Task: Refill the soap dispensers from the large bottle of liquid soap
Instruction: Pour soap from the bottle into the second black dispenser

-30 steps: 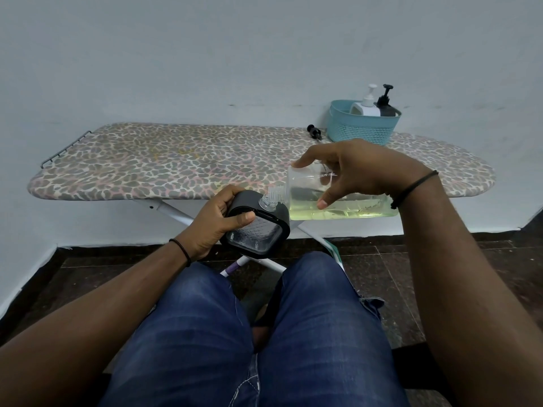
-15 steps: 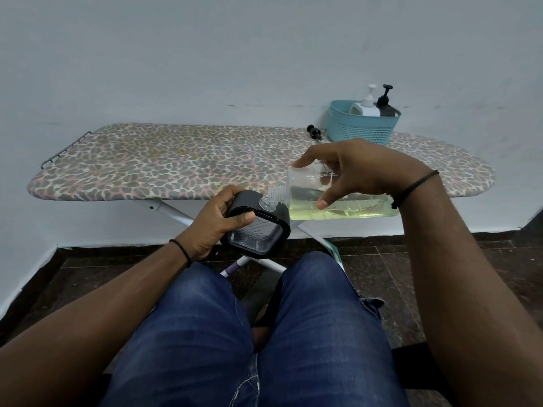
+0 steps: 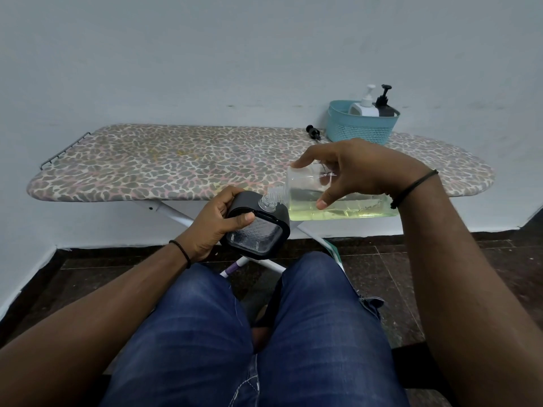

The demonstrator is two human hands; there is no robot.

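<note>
The large clear plastic bottle of yellow-green liquid soap is held on its side in the air, just in front of the near edge of the leopard-print ironing board toward its right end. Its threaded neck meets the open clear neck of the black square soap dispenser with a clear textured window, which is tilted toward the bottle.

Hand state:
- The right hand is clamped over the bottle from above, fingers curled across the top and far side, thumb pressed on the near face.
- The left hand wraps the dispenser's left side, thumb laid across its front face.

Handling judgement:
- Bottle: it looks less than half full, so moderately heavy, with the load lying along the lower wall and shifting as the tilt changes. The thin walls will probably flex under pressure; a hard squeeze could surge the flow. Grip at mid-body, as shown, rather than near the neck.
- Dispenser: rigid casing, light while nearly empty, gaining weight as it fills. Its smooth black shell becomes slippery if soap runs over it. Hold by the side walls, clear of the opening.
- The two necks are narrow; misalignment would spill onto the jeans below.

At the board's far right edge stand a teal plastic basket containing a white pump dispenser and a black pump dispenser; a loose black pump head lies just beside its left.
</note>
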